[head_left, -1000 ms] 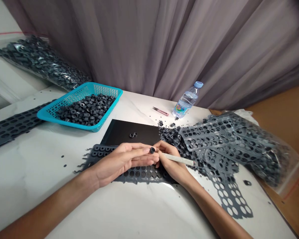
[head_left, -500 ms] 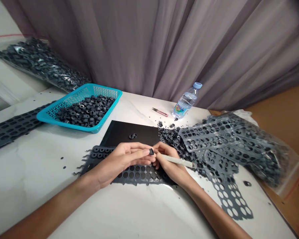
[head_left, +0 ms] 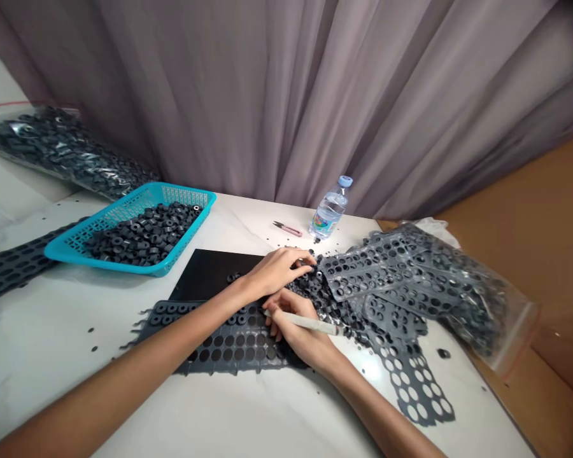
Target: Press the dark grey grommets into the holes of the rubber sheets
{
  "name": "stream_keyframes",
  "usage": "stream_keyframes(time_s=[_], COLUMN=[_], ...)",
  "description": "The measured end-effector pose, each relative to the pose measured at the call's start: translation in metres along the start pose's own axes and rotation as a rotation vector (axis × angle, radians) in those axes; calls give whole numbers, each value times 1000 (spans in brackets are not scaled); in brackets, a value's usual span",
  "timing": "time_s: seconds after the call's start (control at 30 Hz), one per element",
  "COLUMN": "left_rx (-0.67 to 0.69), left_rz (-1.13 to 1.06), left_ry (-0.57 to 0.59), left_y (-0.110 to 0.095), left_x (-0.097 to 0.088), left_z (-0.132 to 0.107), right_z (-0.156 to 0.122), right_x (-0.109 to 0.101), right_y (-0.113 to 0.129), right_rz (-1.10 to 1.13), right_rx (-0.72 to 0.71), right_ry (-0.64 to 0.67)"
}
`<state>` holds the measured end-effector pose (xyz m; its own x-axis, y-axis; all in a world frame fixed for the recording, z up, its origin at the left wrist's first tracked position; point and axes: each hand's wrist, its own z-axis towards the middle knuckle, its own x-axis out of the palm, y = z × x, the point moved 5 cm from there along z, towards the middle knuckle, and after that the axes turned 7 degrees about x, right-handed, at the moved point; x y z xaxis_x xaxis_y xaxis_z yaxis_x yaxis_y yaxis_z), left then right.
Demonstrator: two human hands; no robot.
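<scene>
My left hand (head_left: 277, 270) reaches over a pile of small black rubber rings (head_left: 312, 294). Its thumb and fingers are apart, and the fingertips are at the pile's edge. Below it, my right hand (head_left: 297, 321) is closed around a pen-shaped tool (head_left: 310, 322) with a whitish handle; the tool's tip is hidden by the fingers. Under both arms lies a black rubber sheet (head_left: 219, 350) with rows of round spots, rings standing along its upper rows. Behind it is a flat black board (head_left: 210, 270), with a few loose rings partly hidden by my left wrist.
A turquoise basket (head_left: 57, 254) of black rings stands at left, a filled plastic bag (head_left: 67, 156) behind it. Pink thread snips (head_left: 288, 229) and a water bottle (head_left: 329, 210) are at the back. Punched sheets (head_left: 386, 267) and another bag (head_left: 487, 318) lie at right.
My left hand has moved from beside my right hand, where it held a small black piece, to the ring pile. My right hand still grips the tool, and the view has shifted.
</scene>
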<state>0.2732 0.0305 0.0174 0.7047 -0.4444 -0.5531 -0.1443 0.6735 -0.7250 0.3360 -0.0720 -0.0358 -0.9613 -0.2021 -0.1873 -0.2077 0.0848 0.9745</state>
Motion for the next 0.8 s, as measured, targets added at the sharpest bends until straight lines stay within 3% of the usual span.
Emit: stream_keyframes(time_s=[0.13,0.37,0.53,0.63,0.8], left_rx=[-10,-179,-150,-96,-22], left_rz=[47,153,226,298,356], left_ry=[-48,69,155,196,219], left_y=[-6,-21,-25,-24,-26], left_x=[-18,-65,-61,-56,-53], left_z=[-14,-110,-147,-150,-150], right_z=[-2,-6,-11,-14,-13], right_x=[0,2,2,7,15], right_y=[0,4,17,23,17], right_rz=[-12,-29,-102,-157,-46], right_rx=[10,19,7,2,59], right_ry=[10,22,38,54,79])
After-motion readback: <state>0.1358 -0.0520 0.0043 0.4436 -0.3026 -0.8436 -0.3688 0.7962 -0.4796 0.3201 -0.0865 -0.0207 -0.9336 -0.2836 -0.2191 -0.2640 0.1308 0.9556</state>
